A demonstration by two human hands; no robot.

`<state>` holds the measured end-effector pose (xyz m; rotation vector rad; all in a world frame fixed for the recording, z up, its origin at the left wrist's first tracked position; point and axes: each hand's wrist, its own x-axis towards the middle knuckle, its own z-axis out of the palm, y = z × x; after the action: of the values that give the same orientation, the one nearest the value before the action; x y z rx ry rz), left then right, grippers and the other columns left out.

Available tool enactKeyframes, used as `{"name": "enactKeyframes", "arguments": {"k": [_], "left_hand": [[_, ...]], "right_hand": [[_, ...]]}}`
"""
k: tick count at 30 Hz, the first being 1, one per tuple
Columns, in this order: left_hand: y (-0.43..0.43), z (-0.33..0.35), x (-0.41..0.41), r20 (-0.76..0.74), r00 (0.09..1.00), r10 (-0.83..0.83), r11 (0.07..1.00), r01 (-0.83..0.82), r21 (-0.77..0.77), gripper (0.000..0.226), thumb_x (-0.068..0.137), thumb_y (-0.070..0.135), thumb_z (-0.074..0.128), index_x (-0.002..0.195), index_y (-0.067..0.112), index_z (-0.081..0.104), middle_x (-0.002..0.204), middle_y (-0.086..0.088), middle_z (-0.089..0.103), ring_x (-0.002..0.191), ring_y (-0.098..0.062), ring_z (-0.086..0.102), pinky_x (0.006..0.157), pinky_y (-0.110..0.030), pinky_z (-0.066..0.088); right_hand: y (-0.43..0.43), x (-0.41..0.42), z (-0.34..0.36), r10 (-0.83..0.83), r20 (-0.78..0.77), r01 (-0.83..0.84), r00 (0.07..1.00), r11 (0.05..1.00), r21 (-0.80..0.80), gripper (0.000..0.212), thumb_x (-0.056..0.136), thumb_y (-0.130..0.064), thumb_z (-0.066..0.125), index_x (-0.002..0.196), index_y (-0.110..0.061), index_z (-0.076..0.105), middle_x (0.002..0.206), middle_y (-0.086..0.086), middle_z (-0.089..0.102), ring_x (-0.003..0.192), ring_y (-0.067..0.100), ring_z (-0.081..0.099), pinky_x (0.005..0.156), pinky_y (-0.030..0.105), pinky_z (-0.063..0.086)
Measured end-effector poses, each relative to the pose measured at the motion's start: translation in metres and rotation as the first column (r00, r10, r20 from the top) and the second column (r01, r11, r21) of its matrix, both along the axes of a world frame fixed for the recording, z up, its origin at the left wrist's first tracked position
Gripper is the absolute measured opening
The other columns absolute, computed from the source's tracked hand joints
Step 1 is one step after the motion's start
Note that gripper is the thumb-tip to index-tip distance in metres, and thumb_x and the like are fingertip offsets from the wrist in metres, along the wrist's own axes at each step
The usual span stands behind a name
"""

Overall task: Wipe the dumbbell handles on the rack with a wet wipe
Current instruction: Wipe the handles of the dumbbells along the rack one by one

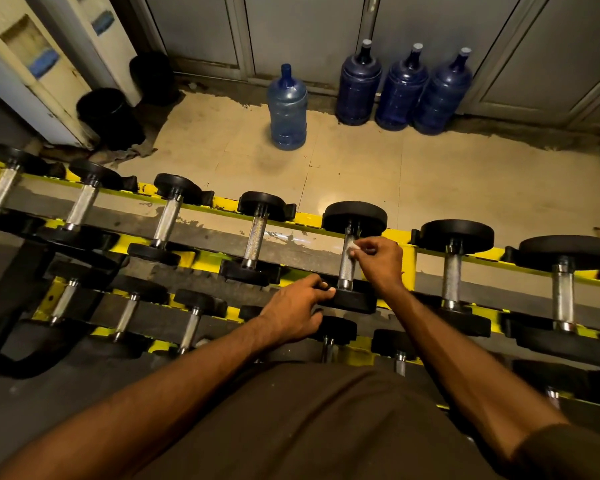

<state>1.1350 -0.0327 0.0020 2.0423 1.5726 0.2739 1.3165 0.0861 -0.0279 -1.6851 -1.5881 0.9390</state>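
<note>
While your left hand (298, 313) rests near-straight fingers on the near head (352, 302) of a dumbbell (355, 218), your right hand (378, 263) pinches the wet wipe (352, 247) against its handle (346, 270) — top row of the yellow rack (400, 234).

The wet wipe (352, 247) in my right hand (378, 261) is white against the silver, cross-hatched handle (345, 270); the dumbbell heads (355, 216) are black; the rack (397, 234) is yellow, chipped and blotched with black. Beyond it the floor (430, 174) is beige tile with dark stains; one water bottle (287, 112) is pale clear blue, three bottles (400, 95) deep navy; my shirt (309, 427) is dark brown.
</note>
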Motion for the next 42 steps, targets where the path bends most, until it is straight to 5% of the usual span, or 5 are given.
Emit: {"name": "enactKeyframes", "arguments": {"k": [5,11,16,24,42], "left_hand": [[-0.006,-0.001,-0.001,0.003,1.0,0.015,1.0,-0.015,-0.017,0.055,0.094,0.024,0.06,0.148,0.023,0.048,0.141,0.003,0.046,0.123,-0.014,0.05,0.102,-0.034,0.049],[-0.013,-0.003,0.001,-0.001,1.0,0.015,1.0,-0.015,-0.023,0.057,0.095,0.025,0.06,0.15,0.023,0.045,0.143,0.004,0.044,0.126,-0.013,0.048,0.104,-0.035,0.049],[-0.009,-0.002,-0.002,-0.01,1.0,0.013,1.0,-0.013,-0.02,0.057,0.095,0.025,0.059,0.15,0.024,0.045,0.143,0.003,0.043,0.127,-0.015,0.047,0.104,-0.037,0.048],[-0.015,-0.008,0.0,-0.062,0.996,-0.06,0.998,0.059,-0.002,0.065,0.093,0.028,0.061,0.153,0.023,0.039,0.146,-0.001,0.042,0.132,-0.02,0.045,0.107,-0.039,0.045],[-0.02,-0.009,-0.003,-0.145,0.983,-0.113,0.991,0.122,0.05,0.072,0.095,0.034,0.059,0.158,0.023,0.027,0.153,-0.002,0.033,0.136,-0.019,0.039,0.112,-0.033,0.038]], "right_hand": [[-0.008,0.01,0.015,0.569,0.282,-0.523,0.773,0.822,-0.227,0.015,0.079,-0.017,0.082,0.092,-0.013,0.076,0.084,-0.002,0.071,0.075,0.005,0.065,0.066,0.023,0.055],[0.001,0.004,0.011,0.188,0.196,-0.209,0.962,0.974,0.089,0.014,0.081,-0.013,0.079,0.094,-0.014,0.073,0.09,0.0,0.069,0.084,0.013,0.065,0.073,0.025,0.055],[-0.004,-0.001,0.025,0.69,0.395,-0.694,0.607,0.702,-0.159,0.016,0.085,-0.016,0.075,0.101,-0.015,0.075,0.098,0.0,0.07,0.084,0.005,0.063,0.071,0.021,0.054],[0.023,-0.032,0.022,0.43,0.821,-0.565,0.375,0.808,-0.165,0.02,0.093,-0.031,0.063,0.111,-0.027,0.073,0.11,0.003,0.071,0.096,0.027,0.068,0.075,0.034,0.055],[0.011,-0.073,0.046,0.664,0.732,-0.598,-0.153,0.528,-0.603,0.022,0.098,-0.03,0.056,0.112,-0.014,0.062,0.088,0.002,0.057,0.081,0.019,0.055,0.067,0.032,0.045]]}}
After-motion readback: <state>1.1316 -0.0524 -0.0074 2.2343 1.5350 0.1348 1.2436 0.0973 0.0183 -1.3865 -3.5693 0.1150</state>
